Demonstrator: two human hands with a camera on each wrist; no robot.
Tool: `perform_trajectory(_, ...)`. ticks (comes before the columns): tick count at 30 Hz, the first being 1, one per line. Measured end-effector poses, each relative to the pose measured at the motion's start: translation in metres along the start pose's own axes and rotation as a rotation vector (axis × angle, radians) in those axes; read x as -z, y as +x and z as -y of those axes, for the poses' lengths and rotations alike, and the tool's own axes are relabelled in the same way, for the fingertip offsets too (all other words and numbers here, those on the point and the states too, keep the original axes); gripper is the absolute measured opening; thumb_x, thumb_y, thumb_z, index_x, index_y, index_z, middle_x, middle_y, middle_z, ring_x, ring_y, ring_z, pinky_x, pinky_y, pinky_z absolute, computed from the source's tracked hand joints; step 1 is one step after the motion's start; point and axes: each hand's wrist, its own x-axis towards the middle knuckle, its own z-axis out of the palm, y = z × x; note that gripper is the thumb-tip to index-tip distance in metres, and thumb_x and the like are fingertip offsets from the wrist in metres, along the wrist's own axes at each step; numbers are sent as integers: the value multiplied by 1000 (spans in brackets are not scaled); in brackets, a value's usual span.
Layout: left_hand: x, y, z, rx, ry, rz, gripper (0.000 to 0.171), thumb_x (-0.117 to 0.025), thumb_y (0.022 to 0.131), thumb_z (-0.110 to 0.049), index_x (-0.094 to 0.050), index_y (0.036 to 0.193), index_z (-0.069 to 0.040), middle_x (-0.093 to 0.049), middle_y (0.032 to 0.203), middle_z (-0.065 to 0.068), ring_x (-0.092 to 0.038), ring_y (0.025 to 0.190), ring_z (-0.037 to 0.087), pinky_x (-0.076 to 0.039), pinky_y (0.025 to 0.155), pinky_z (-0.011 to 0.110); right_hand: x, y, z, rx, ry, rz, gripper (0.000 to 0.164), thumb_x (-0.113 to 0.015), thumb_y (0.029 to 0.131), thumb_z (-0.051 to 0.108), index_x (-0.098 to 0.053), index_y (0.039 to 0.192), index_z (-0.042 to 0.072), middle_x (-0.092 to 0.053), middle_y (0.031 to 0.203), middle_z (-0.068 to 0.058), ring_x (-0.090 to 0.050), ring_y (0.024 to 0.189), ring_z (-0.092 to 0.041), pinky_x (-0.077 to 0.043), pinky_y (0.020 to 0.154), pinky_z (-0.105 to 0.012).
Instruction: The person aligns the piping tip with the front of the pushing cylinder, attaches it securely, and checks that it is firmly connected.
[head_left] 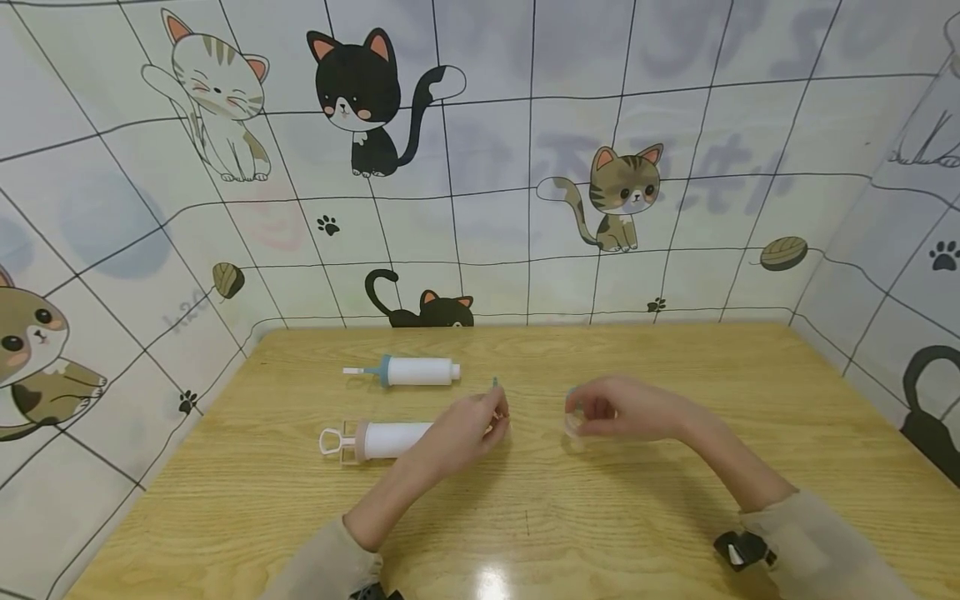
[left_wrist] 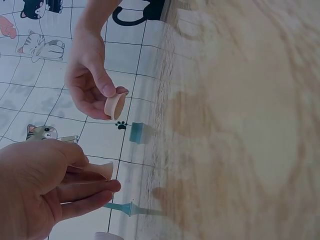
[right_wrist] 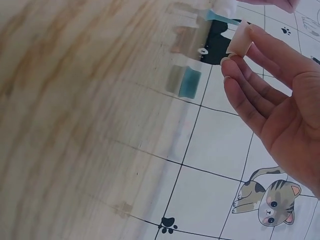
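My left hand (head_left: 465, 429) pinches a small pale-pink flared piece (left_wrist: 102, 171), partly hidden by the fingers. To its right, my right hand (head_left: 637, 408) holds a short pale-pink ring-like cap (right_wrist: 241, 39) between thumb and fingers, above the table. A teal cap (left_wrist: 136, 132) stands on the table just beyond the right hand. Beyond the left hand stands a slim teal nozzle (left_wrist: 127, 208) with a flared base. Left of the hands lie two white-barrelled syringes: one with a blue collar (head_left: 420, 371) at the back, one with a pinkish collar (head_left: 393, 440) and looped handle, partly covered by my left hand.
The wooden table (head_left: 705, 517) meets a cloth backdrop (head_left: 495, 167) printed with cats and grid lines at its back edge. The backdrop also rises along the left and right sides.
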Motion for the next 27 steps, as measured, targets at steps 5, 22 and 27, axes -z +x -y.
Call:
perform_trajectory(5, 0, 1, 1, -15, -40, -23, 9, -58, 98, 1, -52, 96, -6, -64, 86, 3, -68, 86, 16, -53, 71, 20, 2, -2, 4, -16, 15, -32, 30, -67, 100, 24, -66, 122, 3, -65, 87, 10, -63, 79, -5, -56, 73, -29)
perform_trajectory(22, 9, 6, -4, 11, -21, -148, 6, -68, 98, -15, -62, 98, -14, -65, 91, -6, -62, 85, 10, -52, 74, 27, 4, -2, 16, 86, 30, -239, 26, -69, 98, 19, -66, 123, 11, -68, 91, 13, -65, 82, -6, -55, 71, -29)
perform_trajectory(27, 10, 7, -2, -46, -11, -195, 7, -69, 98, -21, -65, 98, -15, -66, 89, -7, -61, 82, 8, -51, 71, 24, 4, -2, 20, 116, 18, -290, 26, -71, 96, 16, -66, 122, 13, -68, 92, 15, -65, 83, -5, -56, 71, -30)
